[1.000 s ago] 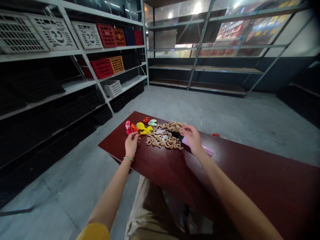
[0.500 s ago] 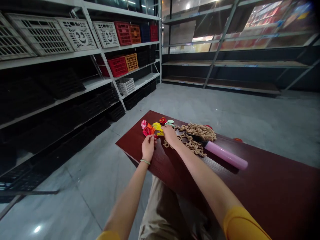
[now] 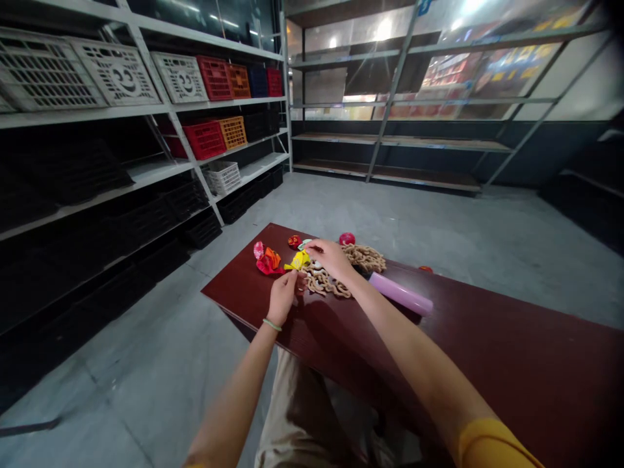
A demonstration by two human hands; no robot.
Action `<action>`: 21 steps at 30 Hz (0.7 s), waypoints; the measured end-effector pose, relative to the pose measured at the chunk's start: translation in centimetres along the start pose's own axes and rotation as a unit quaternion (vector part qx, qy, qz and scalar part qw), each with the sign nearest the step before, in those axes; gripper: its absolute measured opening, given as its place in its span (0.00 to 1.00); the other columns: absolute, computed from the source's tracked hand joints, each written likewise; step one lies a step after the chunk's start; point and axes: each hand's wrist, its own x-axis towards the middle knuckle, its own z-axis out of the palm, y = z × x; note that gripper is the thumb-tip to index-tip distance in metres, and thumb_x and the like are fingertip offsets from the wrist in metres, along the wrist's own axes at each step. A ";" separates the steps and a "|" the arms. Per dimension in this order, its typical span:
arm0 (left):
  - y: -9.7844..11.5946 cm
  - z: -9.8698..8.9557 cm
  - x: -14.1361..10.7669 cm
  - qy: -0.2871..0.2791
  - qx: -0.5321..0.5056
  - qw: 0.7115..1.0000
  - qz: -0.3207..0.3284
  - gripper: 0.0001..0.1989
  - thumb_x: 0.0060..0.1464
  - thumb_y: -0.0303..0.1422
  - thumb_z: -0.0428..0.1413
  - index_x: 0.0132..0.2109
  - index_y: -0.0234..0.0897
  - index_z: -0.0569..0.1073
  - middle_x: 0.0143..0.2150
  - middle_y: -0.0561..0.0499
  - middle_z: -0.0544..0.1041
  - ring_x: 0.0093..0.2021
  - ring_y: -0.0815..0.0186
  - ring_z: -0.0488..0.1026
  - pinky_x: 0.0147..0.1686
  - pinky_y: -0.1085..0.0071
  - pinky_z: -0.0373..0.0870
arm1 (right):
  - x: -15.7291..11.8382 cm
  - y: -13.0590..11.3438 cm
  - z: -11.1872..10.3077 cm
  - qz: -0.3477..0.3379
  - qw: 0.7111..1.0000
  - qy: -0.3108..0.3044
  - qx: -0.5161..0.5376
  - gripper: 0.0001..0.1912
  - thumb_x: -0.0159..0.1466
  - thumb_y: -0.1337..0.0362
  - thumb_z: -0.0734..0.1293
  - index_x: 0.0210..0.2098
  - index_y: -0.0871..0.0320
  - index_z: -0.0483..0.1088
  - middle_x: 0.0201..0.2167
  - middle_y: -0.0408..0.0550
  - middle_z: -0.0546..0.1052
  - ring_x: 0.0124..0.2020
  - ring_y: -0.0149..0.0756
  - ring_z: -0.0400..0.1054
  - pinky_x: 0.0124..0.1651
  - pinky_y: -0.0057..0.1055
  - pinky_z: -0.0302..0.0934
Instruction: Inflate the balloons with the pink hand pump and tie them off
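A limp, crumpled yellow piece [image 3: 298,260], which looks like an uninflated balloon, lies between my two hands. My left hand [image 3: 283,296] has thumb and fingers pinched at its lower edge. My right hand [image 3: 334,260] is bent over its far right side, fingertips drawn together; what they pinch is too small to make out. Left of the hands lies a crumpled red and orange bundle [image 3: 268,260]. Tan, looped, chain-like strands [image 3: 324,283] are heaped beside my right hand, partly behind the wrist. A pink cylinder [image 3: 402,294] lies right of my right forearm.
The dark red-brown table [image 3: 468,344] has a near left corner by my left hand. A patterned red piece [image 3: 294,242] and a pink-red round thing [image 3: 347,238] are at its far edge. Shelves with white crates [image 3: 179,77] and red crates [image 3: 203,139] stand left.
The view has swung right, so the table appears farther left. Both hands have shifted slightly right with the yellow piece, and my right fingertips have moved away from me.
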 end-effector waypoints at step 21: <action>-3.2 16.4 -7.7 -0.016 -0.099 0.994 -0.049 0.17 0.43 0.43 0.66 0.31 0.32 0.76 0.26 0.52 0.75 0.24 0.71 0.69 0.28 0.74 0.68 | -21.3 1.7 -9.7 0.145 0.986 0.083 -0.004 0.10 0.61 0.67 0.62 0.40 0.55 0.71 0.40 0.47 0.77 0.40 0.36 0.71 0.45 0.35 0.65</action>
